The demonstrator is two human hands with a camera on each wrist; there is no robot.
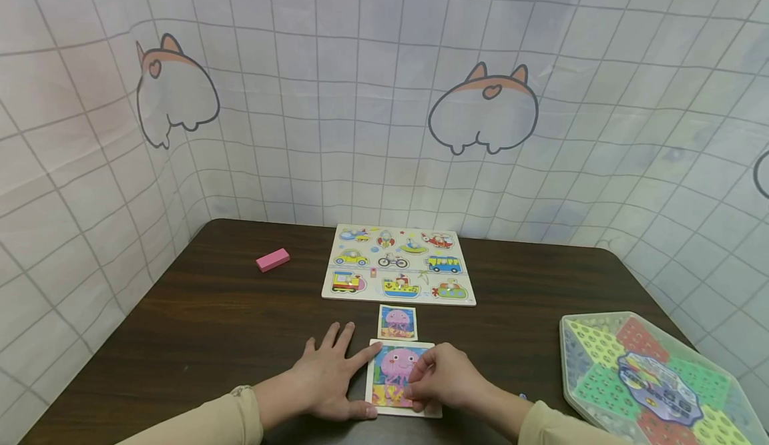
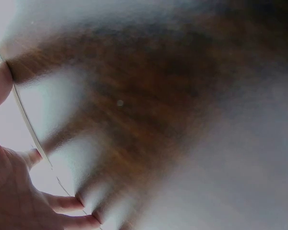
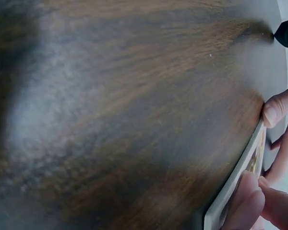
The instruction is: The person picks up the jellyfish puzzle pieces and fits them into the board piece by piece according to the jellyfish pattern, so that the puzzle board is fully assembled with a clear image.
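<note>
A square jigsaw board (image 1: 402, 413) with a pink jellyfish picture lies flat on the table, framed by a pale rim. My left hand (image 1: 326, 378) rests beside it with fingers spread, index tip and thumb at its left edge. In the left wrist view the left hand (image 2: 19, 191) shows its palm side. My right hand (image 1: 441, 379) is over the board's right side with curled fingers. Thumb and fingertips (image 3: 249, 199) come together just inside the rim in the right wrist view; I cannot tell whether they pinch a piece. A small jellyfish picture card (image 1: 397, 323) lies right above the board.
A peg puzzle board (image 1: 399, 265) with vehicles lies at the back centre. To its left is a pink block (image 1: 273, 260). A hexagonal Chinese checkers box (image 1: 655, 378) stands at the right. A small blue object (image 1: 523, 396) shows by the right wrist. Patterned curtains surround the table.
</note>
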